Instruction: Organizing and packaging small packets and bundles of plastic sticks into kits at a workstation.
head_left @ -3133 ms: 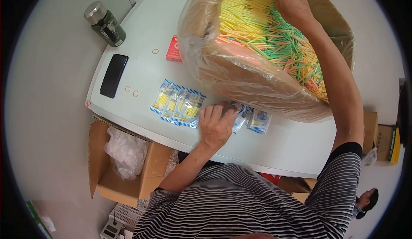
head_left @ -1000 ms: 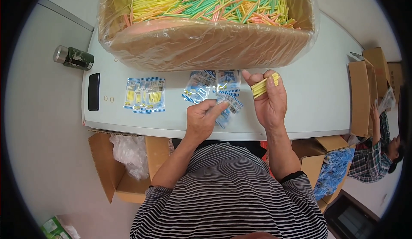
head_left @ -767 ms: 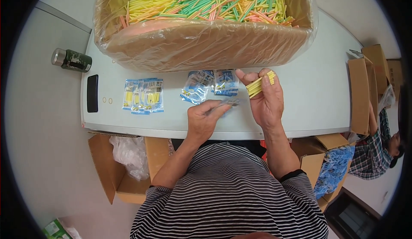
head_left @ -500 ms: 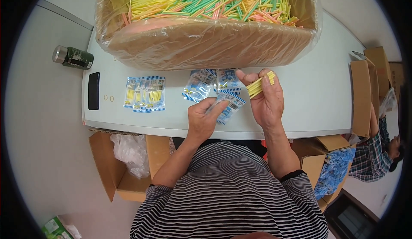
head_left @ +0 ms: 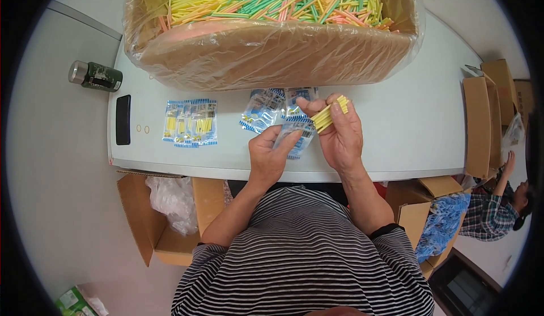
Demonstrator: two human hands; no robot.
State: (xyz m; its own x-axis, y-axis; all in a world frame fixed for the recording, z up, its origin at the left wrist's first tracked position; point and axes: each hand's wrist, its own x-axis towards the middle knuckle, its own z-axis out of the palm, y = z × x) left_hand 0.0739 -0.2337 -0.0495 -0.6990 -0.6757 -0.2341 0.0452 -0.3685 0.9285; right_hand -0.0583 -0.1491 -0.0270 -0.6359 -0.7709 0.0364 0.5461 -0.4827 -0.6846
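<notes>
My left hand (head_left: 267, 156) pinches a clear plastic bag (head_left: 296, 138) with blue print near the table's front edge. In my right hand (head_left: 343, 137) is a small bundle of yellow sticks (head_left: 330, 115), gripped between thumb and fingers. The bundle's lower end is close to the top edge of the bag; whether they touch I cannot tell. Just beyond the hands lie more printed bags (head_left: 263, 109), partly covered by the held one. Farther left, several overlapping bags (head_left: 191, 123) have yellow sticks showing inside.
A large plastic-lined carton (head_left: 272, 58) of coloured sticks takes up the table's back. On the left are a dark phone (head_left: 123, 120), a green flask (head_left: 96, 75) and rubber bands (head_left: 147, 129). Below the edge stand cartons of clear plastic (head_left: 173, 202) and blue packets (head_left: 443, 219). A person (head_left: 498, 208) is at right.
My right hand has moved left with the yellow sticks, closer to the bag in my left hand. That bag is now more upright. The other person's arm at right has shifted.
</notes>
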